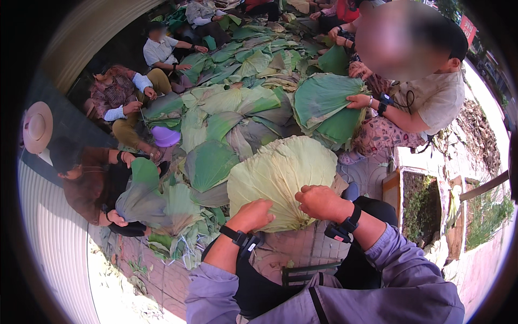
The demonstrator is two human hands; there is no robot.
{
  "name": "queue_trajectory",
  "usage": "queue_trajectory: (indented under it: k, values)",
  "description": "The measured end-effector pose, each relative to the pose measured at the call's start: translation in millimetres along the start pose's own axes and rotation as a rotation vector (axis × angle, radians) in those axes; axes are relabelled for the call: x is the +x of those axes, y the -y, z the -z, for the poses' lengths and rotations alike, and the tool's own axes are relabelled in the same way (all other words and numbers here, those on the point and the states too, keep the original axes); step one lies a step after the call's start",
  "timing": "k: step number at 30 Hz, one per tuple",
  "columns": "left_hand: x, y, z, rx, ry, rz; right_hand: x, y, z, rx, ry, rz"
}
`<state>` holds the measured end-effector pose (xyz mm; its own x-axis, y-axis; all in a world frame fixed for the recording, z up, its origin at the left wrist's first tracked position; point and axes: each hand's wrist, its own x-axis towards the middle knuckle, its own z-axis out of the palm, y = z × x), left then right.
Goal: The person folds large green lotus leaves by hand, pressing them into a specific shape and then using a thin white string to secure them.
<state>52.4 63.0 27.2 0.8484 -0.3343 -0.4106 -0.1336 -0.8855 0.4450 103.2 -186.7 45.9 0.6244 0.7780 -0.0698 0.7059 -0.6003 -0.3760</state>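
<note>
A broad, pale yellow-green lotus leaf (279, 174) lies spread in front of my knees, its veins fanning out from near my hands. My left hand (253, 214) is over its lower left part, fingers curled. On the other side, my right hand (321, 202) is bent over the lower right part, with fingertips drawn in towards the leaf. What either hand pinches, if anything, is hidden. Beyond the pale leaf spreads a large heap of green and browned lotus leaves (238, 101). A dark green leaf (210, 164) rests just left of the pale one.
A person at the right (429, 97) holds a stack of green leaves (327, 101). Another person (93, 178) at the left handles leaves beside white ties (190, 249). A purple basin (165, 137) stands near the heap. Planter boxes (421, 206) are at my right.
</note>
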Motion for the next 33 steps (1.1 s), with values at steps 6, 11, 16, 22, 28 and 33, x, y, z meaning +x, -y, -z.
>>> queue_trajectory:
  k: [6, 11, 16, 22, 28, 33]
  values:
    - [-5.5, 27.2, -5.1, -0.104, -0.052, 0.04, 6.0, -0.6, -12.6, -0.009, 0.004, 0.013]
    - [-6.0, 42.4, -5.3, -0.157, -0.107, 0.022, 6.2, 9.1, -9.3, -0.008, -0.024, 0.036]
    - [-4.9, 29.7, 0.2, -0.101, 0.009, 0.148, 5.7, 9.8, -15.8, -0.016, -0.024, 0.059]
    - [-0.5, 36.3, -1.4, -0.098, -0.063, 0.128, 2.7, 4.8, -21.3, 0.002, -0.005, 0.043]
    - [-12.3, 48.4, 10.7, -0.409, -0.167, 0.181, -0.2, -3.4, -35.4, -0.019, 0.071, 0.011]
    - [-23.8, 52.3, 20.4, -0.571, -0.236, 0.11, 0.0, -1.0, -36.2, -0.003, 0.027, 0.04]
